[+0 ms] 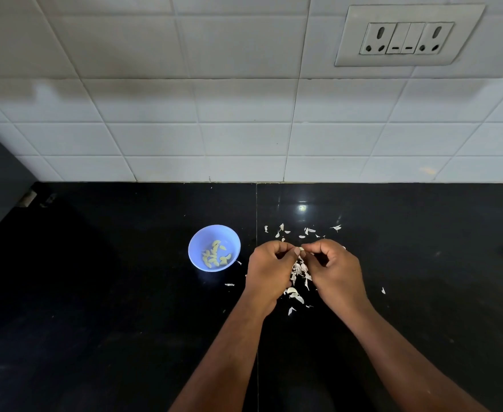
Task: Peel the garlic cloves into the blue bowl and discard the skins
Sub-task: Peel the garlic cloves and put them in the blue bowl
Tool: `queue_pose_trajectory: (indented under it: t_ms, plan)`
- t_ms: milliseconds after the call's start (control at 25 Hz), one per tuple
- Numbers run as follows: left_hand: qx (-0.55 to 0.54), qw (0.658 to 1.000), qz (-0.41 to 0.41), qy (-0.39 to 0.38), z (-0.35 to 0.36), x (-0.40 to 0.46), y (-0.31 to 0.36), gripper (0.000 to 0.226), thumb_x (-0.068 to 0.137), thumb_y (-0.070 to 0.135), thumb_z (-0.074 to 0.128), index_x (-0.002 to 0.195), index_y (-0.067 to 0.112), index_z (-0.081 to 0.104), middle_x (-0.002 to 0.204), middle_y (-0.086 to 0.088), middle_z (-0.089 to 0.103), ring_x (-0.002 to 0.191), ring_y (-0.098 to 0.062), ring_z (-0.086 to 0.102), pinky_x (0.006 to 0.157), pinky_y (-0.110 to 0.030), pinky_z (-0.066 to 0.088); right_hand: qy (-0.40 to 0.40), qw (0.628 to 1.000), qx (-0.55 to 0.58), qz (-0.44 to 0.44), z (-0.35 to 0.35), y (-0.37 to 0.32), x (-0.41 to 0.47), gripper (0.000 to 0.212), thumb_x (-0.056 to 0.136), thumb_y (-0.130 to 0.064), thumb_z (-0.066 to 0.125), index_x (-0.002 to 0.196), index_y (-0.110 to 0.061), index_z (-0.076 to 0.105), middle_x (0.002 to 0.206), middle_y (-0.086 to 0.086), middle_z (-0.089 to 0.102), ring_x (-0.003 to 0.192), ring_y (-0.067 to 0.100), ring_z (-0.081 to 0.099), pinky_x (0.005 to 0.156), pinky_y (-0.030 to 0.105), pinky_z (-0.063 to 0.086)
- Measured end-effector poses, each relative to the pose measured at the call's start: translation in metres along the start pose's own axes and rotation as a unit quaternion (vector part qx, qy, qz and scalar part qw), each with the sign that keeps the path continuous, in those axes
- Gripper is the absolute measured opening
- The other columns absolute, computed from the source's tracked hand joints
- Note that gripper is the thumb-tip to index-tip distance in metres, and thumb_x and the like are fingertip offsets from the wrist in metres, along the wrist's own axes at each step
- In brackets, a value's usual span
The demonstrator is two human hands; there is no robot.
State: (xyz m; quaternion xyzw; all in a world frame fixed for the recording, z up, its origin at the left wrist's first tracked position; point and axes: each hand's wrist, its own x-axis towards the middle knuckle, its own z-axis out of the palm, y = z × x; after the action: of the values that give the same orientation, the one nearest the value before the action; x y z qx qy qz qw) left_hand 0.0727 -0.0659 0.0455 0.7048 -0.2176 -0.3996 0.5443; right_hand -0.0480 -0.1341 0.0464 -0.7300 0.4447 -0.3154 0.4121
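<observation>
Pale garlic clove (301, 249), mostly hidden, pinched between left hand (269, 270) and right hand (334, 270).

Over a black counter (95, 292), the left hand (269, 270) and right hand (334, 270) pinch one clove (300, 249) between their fingertips above scattered skins (299, 272), just right of a blue bowl (195, 242) holding peeled cloves (216, 254), below a tiled wall (184, 114) with a socket (407, 35).
</observation>
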Motion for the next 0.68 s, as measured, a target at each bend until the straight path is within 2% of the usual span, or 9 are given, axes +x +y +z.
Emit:
queue_pose_trajectory:
  t_ms: [80, 200, 320, 400, 480, 520, 560, 680]
  plan:
    - [0.014, 1.000, -0.008, 0.025, 0.004, 0.003, -0.003, 0.012, 0.096, 0.028, 0.072, 0.086, 0.025, 0.077, 0.081, 0.005, 0.074, 0.073, -0.010, 0.068, 0.070, -0.047, 0.065, -0.004, 0.999, -0.033, -0.029, 0.005, 0.002, 0.001, 0.005, 0.093, -0.016, 0.076, 0.093, -0.020, 0.078, 0.089, -0.013, 0.073, 0.087, 0.002, 0.067, 0.075, 0.014, 0.049]
    - [0.010, 0.997, -0.034, 0.069, 0.005, 0.005, -0.009, 0.009, 0.096, 0.033, 0.071, 0.091, 0.026, 0.074, 0.082, 0.007, 0.072, 0.068, -0.010, 0.066, 0.069, -0.049, 0.066, -0.040, 0.993, -0.100, -0.051, 0.006, 0.006, 0.026, 0.004, 0.093, -0.016, 0.074, 0.091, -0.018, 0.077, 0.092, -0.008, 0.072, 0.085, 0.010, 0.067, 0.078, 0.033, 0.054]
    - [-0.017, 0.994, -0.040, 0.098, 0.004, 0.004, -0.016, 0.004, 0.099, 0.029, 0.066, 0.097, 0.028, 0.069, 0.088, 0.007, 0.069, 0.068, -0.010, 0.063, 0.069, -0.052, 0.065, -0.029, 0.973, -0.215, -0.084, 0.000, 0.007, 0.065, 0.008, 0.094, -0.015, 0.067, 0.091, -0.018, 0.074, 0.095, -0.004, 0.070, 0.086, 0.017, 0.065, 0.077, 0.035, 0.053]
    - [-0.032, 0.993, -0.035, 0.112, 0.002, 0.003, -0.018, 0.009, 0.100, 0.028, 0.065, 0.108, 0.031, 0.064, 0.094, 0.008, 0.067, 0.071, -0.011, 0.064, 0.066, -0.047, 0.066, -0.072, 0.933, -0.340, -0.092, 0.004, 0.011, 0.075, 0.012, 0.093, -0.009, 0.061, 0.096, -0.016, 0.069, 0.098, 0.002, 0.066, 0.092, 0.025, 0.067, 0.077, 0.038, 0.053]
    - [-0.048, 0.992, -0.042, 0.112, 0.001, 0.002, -0.017, 0.028, 0.100, 0.030, 0.065, 0.124, 0.038, 0.056, 0.098, 0.009, 0.066, 0.076, -0.012, 0.066, 0.058, -0.037, 0.063, -0.171, 0.865, -0.464, -0.082, 0.012, 0.017, 0.072, 0.021, 0.090, -0.003, 0.057, 0.107, -0.011, 0.066, 0.110, 0.008, 0.064, 0.107, 0.033, 0.065, 0.082, 0.041, 0.053]
    - [-0.047, 0.992, -0.045, 0.111, 0.000, 0.003, -0.017, 0.029, 0.100, 0.031, 0.065, 0.128, 0.037, 0.056, 0.100, 0.009, 0.066, 0.077, -0.012, 0.066, 0.057, -0.036, 0.062, -0.201, 0.848, -0.484, -0.081, 0.013, 0.021, 0.070, 0.025, 0.090, -0.002, 0.056, 0.112, -0.009, 0.066, 0.114, 0.009, 0.063, 0.111, 0.034, 0.063, 0.084, 0.041, 0.053]
    - [-0.046, 0.992, -0.045, 0.111, 0.000, 0.004, -0.017, 0.027, 0.101, 0.032, 0.065, 0.128, 0.032, 0.060, 0.102, 0.010, 0.066, 0.076, -0.011, 0.066, 0.059, -0.038, 0.063, -0.210, 0.847, -0.482, -0.078, 0.010, 0.023, 0.073, 0.025, 0.090, -0.002, 0.056, 0.111, -0.010, 0.067, 0.114, 0.009, 0.063, 0.112, 0.034, 0.063, 0.084, 0.041, 0.053]
    - [-0.047, 0.993, -0.049, 0.101, -0.001, 0.003, -0.018, 0.022, 0.102, 0.032, 0.063, 0.123, 0.029, 0.066, 0.102, 0.010, 0.067, 0.076, -0.009, 0.065, 0.069, -0.041, 0.064, -0.172, 0.879, -0.441, -0.060, -0.003, 0.027, 0.080, 0.020, 0.090, -0.004, 0.057, 0.096, -0.016, 0.071, 0.102, 0.004, 0.062, 0.099, 0.033, 0.066, 0.074, 0.037, 0.052]
